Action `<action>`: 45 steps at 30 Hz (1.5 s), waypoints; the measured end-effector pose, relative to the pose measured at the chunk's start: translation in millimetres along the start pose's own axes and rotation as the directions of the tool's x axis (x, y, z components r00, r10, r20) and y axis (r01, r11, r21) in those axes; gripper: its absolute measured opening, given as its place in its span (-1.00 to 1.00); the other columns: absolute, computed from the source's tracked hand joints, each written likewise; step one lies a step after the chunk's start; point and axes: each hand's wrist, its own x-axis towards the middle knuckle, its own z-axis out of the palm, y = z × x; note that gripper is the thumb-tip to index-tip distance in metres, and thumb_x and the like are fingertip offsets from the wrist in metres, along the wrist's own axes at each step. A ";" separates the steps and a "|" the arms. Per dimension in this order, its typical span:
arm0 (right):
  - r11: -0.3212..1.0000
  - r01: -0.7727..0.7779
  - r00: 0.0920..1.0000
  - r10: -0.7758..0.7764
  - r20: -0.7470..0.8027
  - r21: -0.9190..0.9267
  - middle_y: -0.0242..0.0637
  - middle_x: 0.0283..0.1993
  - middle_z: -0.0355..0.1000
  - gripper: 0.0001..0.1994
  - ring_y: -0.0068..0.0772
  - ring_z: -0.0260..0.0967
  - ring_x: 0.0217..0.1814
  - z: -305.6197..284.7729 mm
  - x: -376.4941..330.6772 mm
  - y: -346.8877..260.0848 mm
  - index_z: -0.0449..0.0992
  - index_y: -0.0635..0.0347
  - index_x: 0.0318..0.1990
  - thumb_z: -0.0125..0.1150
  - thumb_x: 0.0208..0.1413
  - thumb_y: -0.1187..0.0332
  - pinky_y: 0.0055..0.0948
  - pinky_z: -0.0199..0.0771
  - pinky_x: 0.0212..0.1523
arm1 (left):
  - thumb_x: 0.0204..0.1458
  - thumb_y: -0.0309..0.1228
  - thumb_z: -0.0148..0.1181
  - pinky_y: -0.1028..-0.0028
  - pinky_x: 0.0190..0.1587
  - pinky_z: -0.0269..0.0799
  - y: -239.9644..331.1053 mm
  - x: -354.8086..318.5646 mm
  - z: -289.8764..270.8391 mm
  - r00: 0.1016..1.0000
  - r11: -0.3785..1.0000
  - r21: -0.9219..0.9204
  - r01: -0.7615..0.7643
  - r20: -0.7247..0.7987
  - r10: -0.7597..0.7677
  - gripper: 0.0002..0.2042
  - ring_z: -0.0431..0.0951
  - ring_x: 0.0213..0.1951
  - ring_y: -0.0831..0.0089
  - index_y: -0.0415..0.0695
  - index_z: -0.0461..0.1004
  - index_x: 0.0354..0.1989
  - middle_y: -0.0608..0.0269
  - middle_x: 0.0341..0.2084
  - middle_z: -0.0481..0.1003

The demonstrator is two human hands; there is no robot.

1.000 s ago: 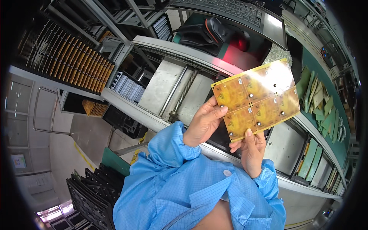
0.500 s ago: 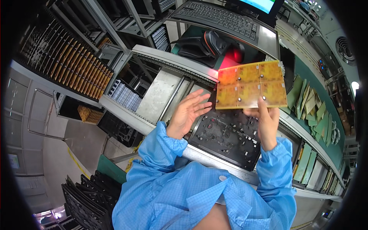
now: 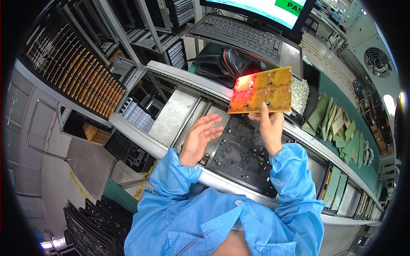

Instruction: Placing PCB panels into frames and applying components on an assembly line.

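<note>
My right hand (image 3: 270, 128) grips the lower edge of a yellow circuit board panel (image 3: 279, 94), thumb on top and fingers beneath. The panel is divided into several rectangular sections, each with a small dark round part. Red light from a black handheld barcode scanner (image 3: 232, 63) falls on its upper left. My left hand (image 3: 200, 138) hovers to the left of the panel, palm turned inward and fingers apart, touching nothing. Below both hands lies a black fixture plate (image 3: 241, 155) with many small pins and blocks, set between the conveyor rails.
Behind the scanner are a keyboard (image 3: 239, 36) and a monitor (image 3: 256, 10). A rack of yellow boards (image 3: 81, 72) stands at left. Green boards (image 3: 341, 123) lean in a pile on the right, beside a black bin (image 3: 314, 91) of whitish pieces. Black trays (image 3: 98, 226) are stacked lower left.
My right hand has moved the panel left and slightly up, and the scanner's red light now reaches farther across it. My left hand has shifted a little left and down. More of the monitor shows.
</note>
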 end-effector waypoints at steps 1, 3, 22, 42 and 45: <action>1.000 -0.004 1.000 0.004 -0.009 -0.017 -0.03 -0.15 0.50 -0.65 -0.30 0.56 -0.27 2.4 -0.6 1.1 0.37 0.55 -0.03 -0.03 0.37 0.29 -0.39 0.69 -0.27 | 0.22 -0.41 -0.04 0.32 0.08 0.49 -0.6 -0.2 0.0 1.000 1.000 0.003 -0.001 0.001 0.001 -0.60 0.53 0.03 0.23 -0.30 0.27 0.20 -0.05 0.12 0.41; 1.000 -0.011 1.000 0.010 -0.009 -0.021 -0.04 -0.15 0.50 -0.66 -0.30 0.56 -0.25 4.7 0.5 3.4 0.35 0.54 -0.02 -0.02 0.36 0.30 -0.39 0.69 -0.26 | 0.22 -0.42 -0.03 0.34 0.07 0.49 -1.3 0.7 2.3 1.000 1.000 -0.005 0.002 0.003 -0.002 -0.62 0.54 0.02 0.24 -0.30 0.28 0.19 -0.05 0.10 0.42; 0.942 0.182 0.972 -0.129 0.196 -0.284 -0.22 -0.01 0.49 -0.68 -0.44 0.44 0.01 -66.2 -69.2 -78.1 0.36 0.37 0.12 0.12 0.24 0.48 -0.43 0.39 0.06 | 0.12 -0.35 0.26 0.28 0.34 0.10 36.0 -3.2 40.6 0.817 0.411 0.737 -0.536 0.330 0.473 -0.38 0.22 0.32 0.26 -0.26 0.14 0.31 -0.04 0.29 0.20; 0.945 0.317 0.903 -0.326 -0.279 -0.079 -0.25 0.00 0.42 -0.47 -0.45 0.41 0.03 -53.3 -55.6 -45.2 0.27 0.28 0.11 0.25 -0.06 0.74 -0.47 0.42 0.08 | -0.16 -0.65 0.41 0.48 -0.17 0.52 -32.4 20.9 145.5 0.739 0.653 0.378 -0.656 0.147 0.657 -0.64 0.60 -0.25 0.51 -0.29 0.46 -0.14 0.18 -0.29 0.62; 0.914 0.367 0.859 -0.405 -0.314 -0.175 -0.26 -0.05 0.43 -0.53 -0.47 0.41 -0.01 -47.2 -45.1 -53.5 0.29 0.28 0.02 0.26 -0.06 0.75 -0.49 0.43 0.04 | -0.16 -0.68 0.39 0.50 -0.17 0.53 -21.1 25.3 156.4 0.700 0.650 0.283 -0.705 0.130 0.702 -0.64 0.61 -0.25 0.50 -0.31 0.44 -0.14 0.16 -0.29 0.62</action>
